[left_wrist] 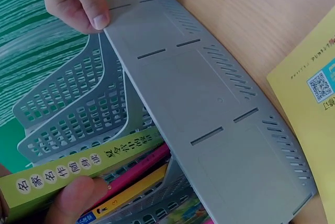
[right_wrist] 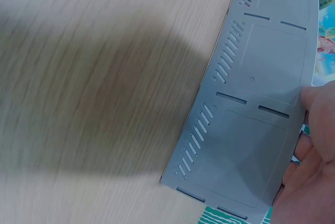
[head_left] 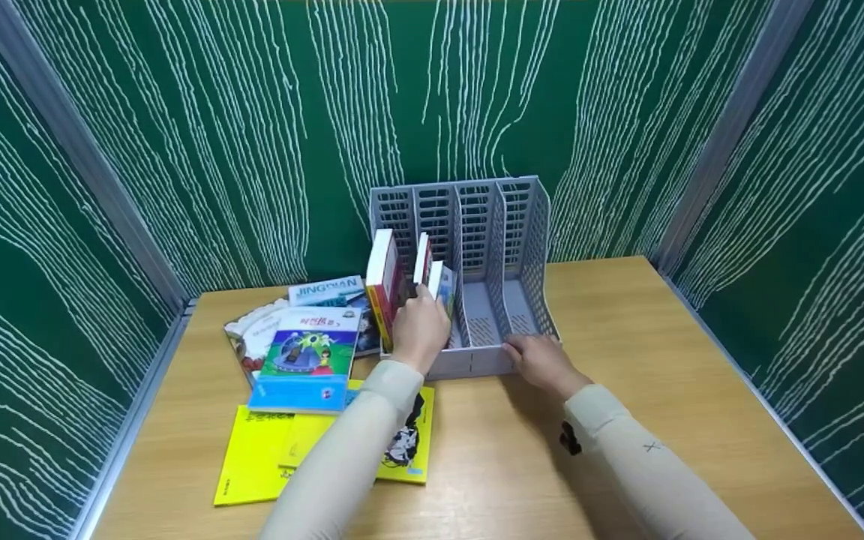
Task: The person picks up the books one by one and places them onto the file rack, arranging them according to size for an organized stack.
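Nearest you, approx 7 o'clock of the L hand: a yellow book (head_left: 248, 457) flat on the table (head_left: 649, 352), partly under a 2nd yellow one w/ a black-and-white pic.

Your R hand (head_left: 542, 360) next, just past 3 o'clock of the L: thumb outside the rack's (head_left: 469, 364) front lip, fingers bent over behind, so clamped on its R end.

Your L hand (head_left: 421, 326) at the lip, L of the rack's middle: digits pinched on the green book (left_wrist: 84, 164). Book is in the rack, L-hand half, prob. 2nd slot from L; whether its foot is on the slot floor is hidden.

Key relation (my judgement): green book vs slot. It lies at 12 o'clock from the L hand, spine toward you, spine's long axis running down behind the lip, roughly in line w/ the dividers. L hand is on it, i.e. nearer; R is well apart, touching rack only.

Beside it, approx 9 o'clock of the green spine: pink book (left_wrist: 137, 169), then orange book (left_wrist: 131, 193), also upright-ish; exact slot unclear.

9–10 o'clock of the L hand, on the table: blue book (head_left: 312, 356) atop others, incl. one lettered JINGDIAN (head_left: 327, 289).

Farthest, 12 o'clock: green wall (head_left: 349, 150) w/ white streaks, behind the rack.
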The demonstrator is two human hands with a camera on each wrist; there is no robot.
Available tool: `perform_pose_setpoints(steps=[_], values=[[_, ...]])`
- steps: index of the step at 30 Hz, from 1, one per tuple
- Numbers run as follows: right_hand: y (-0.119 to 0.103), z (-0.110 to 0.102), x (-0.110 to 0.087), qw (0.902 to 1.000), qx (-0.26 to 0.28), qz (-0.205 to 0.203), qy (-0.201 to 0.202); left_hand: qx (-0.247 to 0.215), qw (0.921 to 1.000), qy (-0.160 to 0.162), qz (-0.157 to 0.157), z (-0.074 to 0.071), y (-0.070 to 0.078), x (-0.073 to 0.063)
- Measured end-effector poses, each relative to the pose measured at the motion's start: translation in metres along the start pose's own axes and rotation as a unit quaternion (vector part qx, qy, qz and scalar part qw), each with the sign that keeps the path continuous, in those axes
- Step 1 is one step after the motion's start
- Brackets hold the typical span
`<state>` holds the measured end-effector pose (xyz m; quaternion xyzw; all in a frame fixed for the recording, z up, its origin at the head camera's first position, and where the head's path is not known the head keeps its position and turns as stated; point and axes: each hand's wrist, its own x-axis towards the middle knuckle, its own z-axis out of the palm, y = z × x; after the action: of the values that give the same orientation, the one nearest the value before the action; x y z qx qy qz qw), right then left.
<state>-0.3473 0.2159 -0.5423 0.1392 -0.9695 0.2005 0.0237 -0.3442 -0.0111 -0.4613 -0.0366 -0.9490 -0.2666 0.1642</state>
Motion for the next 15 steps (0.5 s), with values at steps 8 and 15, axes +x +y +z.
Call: perform_pose_setpoints(steps=[8,15], values=[[0.0006,0.0005,0.0008,0.9999,0.006,0.007,-0.005,0.014,0.9998,-0.009,-0.011,0.0092,0.0025,0.0028],[0.0011,0.0,0.0017,0.9999,0.011,0.007,-0.007,0.013,0.9989,-0.026,-0.036,0.0072,0.0073,0.0084]])
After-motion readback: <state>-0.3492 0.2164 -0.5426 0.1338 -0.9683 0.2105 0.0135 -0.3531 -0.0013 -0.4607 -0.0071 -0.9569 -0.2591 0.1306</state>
